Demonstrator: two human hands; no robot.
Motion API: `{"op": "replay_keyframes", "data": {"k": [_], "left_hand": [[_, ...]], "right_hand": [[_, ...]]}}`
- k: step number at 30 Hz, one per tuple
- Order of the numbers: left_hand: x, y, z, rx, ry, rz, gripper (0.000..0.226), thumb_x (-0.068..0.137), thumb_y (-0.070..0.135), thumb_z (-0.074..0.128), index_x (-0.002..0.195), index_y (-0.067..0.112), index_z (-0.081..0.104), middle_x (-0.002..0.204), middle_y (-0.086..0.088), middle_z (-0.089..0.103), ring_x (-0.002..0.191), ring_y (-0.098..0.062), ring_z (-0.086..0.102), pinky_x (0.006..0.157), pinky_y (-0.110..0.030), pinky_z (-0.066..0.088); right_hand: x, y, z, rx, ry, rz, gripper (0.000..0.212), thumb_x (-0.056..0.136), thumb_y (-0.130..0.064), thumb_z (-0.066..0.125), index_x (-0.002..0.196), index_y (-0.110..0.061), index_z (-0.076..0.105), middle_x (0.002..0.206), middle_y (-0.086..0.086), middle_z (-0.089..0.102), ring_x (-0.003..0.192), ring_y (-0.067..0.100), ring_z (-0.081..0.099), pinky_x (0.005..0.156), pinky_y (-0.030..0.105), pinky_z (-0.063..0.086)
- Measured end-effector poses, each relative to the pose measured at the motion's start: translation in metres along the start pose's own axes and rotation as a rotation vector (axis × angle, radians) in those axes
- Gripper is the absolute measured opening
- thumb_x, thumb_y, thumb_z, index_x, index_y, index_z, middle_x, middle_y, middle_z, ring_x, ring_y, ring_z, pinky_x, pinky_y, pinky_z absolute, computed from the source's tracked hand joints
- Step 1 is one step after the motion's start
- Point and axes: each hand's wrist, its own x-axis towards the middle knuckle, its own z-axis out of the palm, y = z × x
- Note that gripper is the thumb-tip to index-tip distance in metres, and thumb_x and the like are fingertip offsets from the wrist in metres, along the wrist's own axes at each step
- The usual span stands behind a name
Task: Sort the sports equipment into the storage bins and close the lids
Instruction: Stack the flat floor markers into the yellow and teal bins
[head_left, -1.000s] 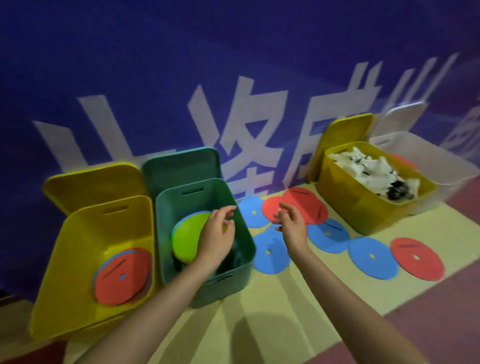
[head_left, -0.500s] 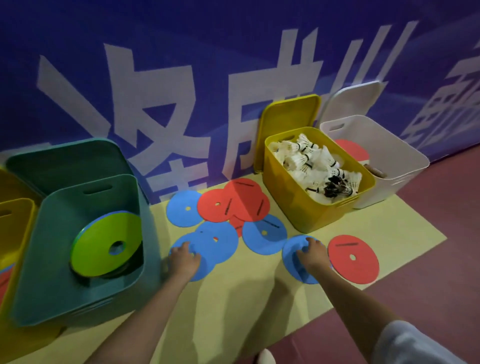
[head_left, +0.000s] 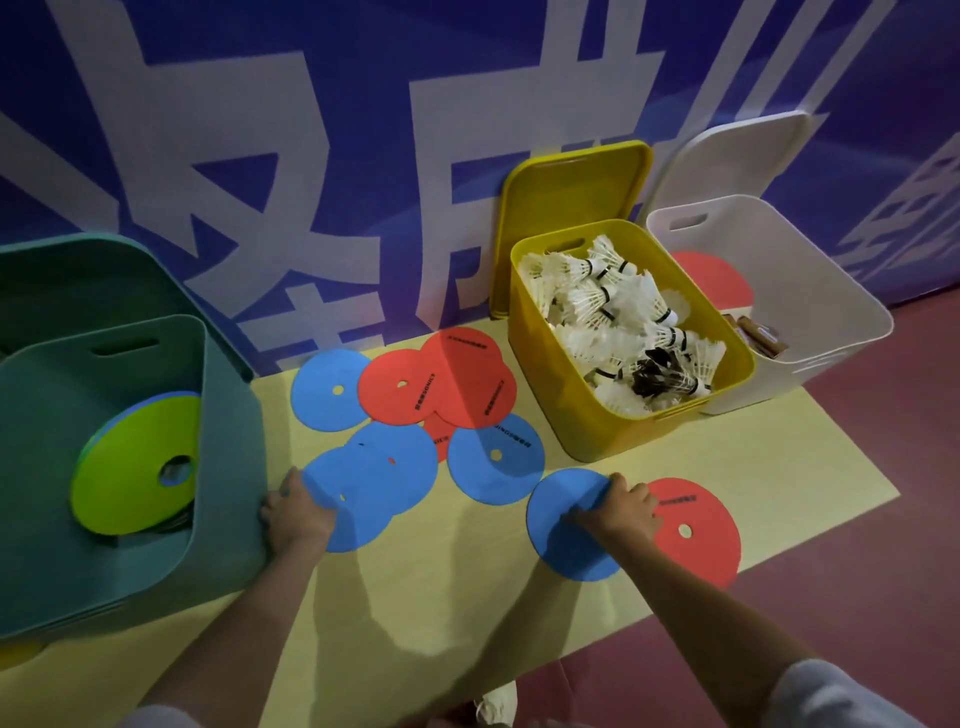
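Note:
Flat blue and red discs lie scattered on the yellow mat (head_left: 467, 587). My left hand (head_left: 296, 514) grips the near-left edge of a blue disc (head_left: 363, 493) that overlaps another, right beside the green bin (head_left: 228, 467). My right hand (head_left: 621, 512) pinches the right edge of a separate blue disc (head_left: 563, 525), which lies beside a red disc (head_left: 698, 530). The green bin holds a lime-green disc (head_left: 130, 467) standing on edge against other discs. The yellow bin (head_left: 582, 415) is full of white shuttlecocks (head_left: 613, 312).
A white bin (head_left: 821, 301) at the right holds a red disc and some brown items. Open lids lean on the blue banner wall behind the yellow, white and green bins. More blue and red discs (head_left: 431, 384) overlap mid-mat. Dark red floor surrounds the mat.
Both hands left the green bin area and dropped to the mat. Each now grips a blue disc's edge; the view swung right and moved closer.

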Motion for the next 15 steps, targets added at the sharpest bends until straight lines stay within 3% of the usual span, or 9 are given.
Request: {"op": "replay_keyframes", "data": {"k": [3, 6, 10, 12, 15], "left_hand": [[0.006, -0.002, 0.001, -0.081, 0.035, 0.063, 0.048, 0.073, 0.024, 0.062, 0.120, 0.022, 0.054, 0.111, -0.014, 0.059, 0.099, -0.038, 0.055, 0.081, -0.044, 0.053], [0.011, -0.007, 0.003, -0.151, -0.033, 0.075, 0.038, 0.070, 0.031, 0.051, 0.108, 0.033, 0.055, 0.095, 0.000, 0.063, 0.080, -0.029, 0.061, 0.070, -0.041, 0.057], [0.000, 0.005, -0.013, -0.388, -0.131, 0.101, 0.054, 0.072, 0.026, 0.050, 0.125, 0.034, 0.049, 0.114, 0.001, 0.063, 0.094, -0.027, 0.061, 0.082, -0.044, 0.054], [-0.002, 0.012, -0.023, -0.482, -0.134, 0.090, 0.063, 0.081, 0.021, 0.052, 0.141, 0.029, 0.036, 0.125, -0.001, 0.056, 0.105, -0.030, 0.057, 0.089, -0.045, 0.051], [-0.014, 0.029, -0.046, -0.585, -0.120, 0.150, 0.058, 0.083, 0.019, 0.049, 0.138, 0.032, 0.038, 0.121, 0.001, 0.057, 0.100, -0.028, 0.059, 0.087, -0.049, 0.052]], "right_hand": [[-0.002, -0.006, -0.002, -0.048, 0.055, -0.139, 0.053, 0.082, -0.046, 0.061, 0.120, -0.013, 0.045, 0.122, 0.011, 0.048, 0.114, 0.031, 0.043, 0.092, 0.041, 0.042], [-0.010, -0.014, -0.005, 0.102, 0.062, -0.249, 0.024, 0.089, -0.021, 0.047, 0.112, -0.013, 0.050, 0.111, 0.012, 0.054, 0.100, 0.032, 0.052, 0.079, 0.040, 0.047], [-0.021, -0.017, -0.022, 0.118, 0.028, -0.335, 0.033, 0.089, -0.016, 0.044, 0.121, -0.022, 0.050, 0.105, 0.006, 0.065, 0.092, 0.029, 0.061, 0.066, 0.031, 0.044], [-0.024, -0.020, -0.033, 0.097, 0.027, -0.387, 0.043, 0.088, -0.017, 0.046, 0.131, -0.025, 0.049, 0.112, 0.005, 0.066, 0.099, 0.028, 0.061, 0.070, 0.032, 0.045], [-0.030, -0.035, -0.048, 0.192, -0.036, -0.503, 0.046, 0.089, -0.016, 0.049, 0.133, -0.026, 0.049, 0.111, 0.001, 0.066, 0.099, 0.024, 0.062, 0.075, 0.032, 0.048]]}}
